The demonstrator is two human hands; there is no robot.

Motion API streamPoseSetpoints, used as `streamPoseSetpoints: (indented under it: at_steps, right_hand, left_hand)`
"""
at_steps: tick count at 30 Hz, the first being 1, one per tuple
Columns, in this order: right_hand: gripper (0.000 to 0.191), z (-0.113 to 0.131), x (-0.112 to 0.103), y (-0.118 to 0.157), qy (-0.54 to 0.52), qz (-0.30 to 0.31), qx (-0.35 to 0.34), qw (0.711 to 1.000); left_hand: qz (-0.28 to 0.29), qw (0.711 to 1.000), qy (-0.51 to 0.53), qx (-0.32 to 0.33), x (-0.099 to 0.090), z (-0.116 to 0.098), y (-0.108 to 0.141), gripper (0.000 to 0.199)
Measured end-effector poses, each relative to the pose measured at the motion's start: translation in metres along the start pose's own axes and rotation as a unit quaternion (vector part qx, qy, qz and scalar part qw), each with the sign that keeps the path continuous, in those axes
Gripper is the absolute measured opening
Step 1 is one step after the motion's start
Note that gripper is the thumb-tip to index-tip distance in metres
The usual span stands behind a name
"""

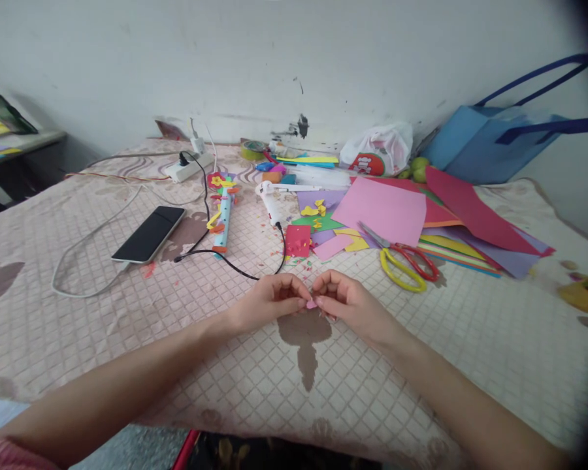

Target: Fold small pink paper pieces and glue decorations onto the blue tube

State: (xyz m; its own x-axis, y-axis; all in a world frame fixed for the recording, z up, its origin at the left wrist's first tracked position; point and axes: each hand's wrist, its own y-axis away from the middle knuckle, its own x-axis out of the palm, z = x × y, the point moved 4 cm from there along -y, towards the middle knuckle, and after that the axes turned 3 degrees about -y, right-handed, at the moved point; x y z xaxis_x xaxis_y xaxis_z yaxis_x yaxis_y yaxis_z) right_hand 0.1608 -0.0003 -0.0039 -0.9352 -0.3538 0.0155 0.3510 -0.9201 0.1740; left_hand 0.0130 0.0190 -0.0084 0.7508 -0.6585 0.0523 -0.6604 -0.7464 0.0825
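A small pink piece (312,304) is pinched between both hands above the checked tablecloth (372,391). My left hand (279,299) holds it from the left with thumb and fingers together. From the right, my right hand (340,299) grips it the same way, the fingertips of the two hands nearly touching. Scissors (402,266) with red and yellow handles lie to the right beyond the hands. A red square (298,241) with tiny scraps around it is just ahead. Behind that rests a white glue gun (270,203) with a black cable.
Coloured sheets (382,210) are piled at right, before a blue bag (480,143). A phone (149,234) on a white cable, a decorated light-blue strip (223,219) and a power strip (190,168) are at left. A plastic bag (379,149) stands by the wall.
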Motion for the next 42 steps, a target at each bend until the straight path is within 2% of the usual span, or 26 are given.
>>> streamPoseSetpoints:
  at_steps: [24,42]
  right_hand:
    - [0.017,-0.0083,0.0012,-0.0022,-0.111,0.006,0.025,0.994]
    - [0.019,-0.0101,0.0025,-0.0018,-0.129,0.011,0.037,0.991]
  left_hand:
    - [0.014,0.999,0.041,-0.013,0.0008,-0.0005,0.0001,0.015]
    - [0.008,0.999,0.047,-0.025,0.0018,-0.0007,-0.0002,0.014]
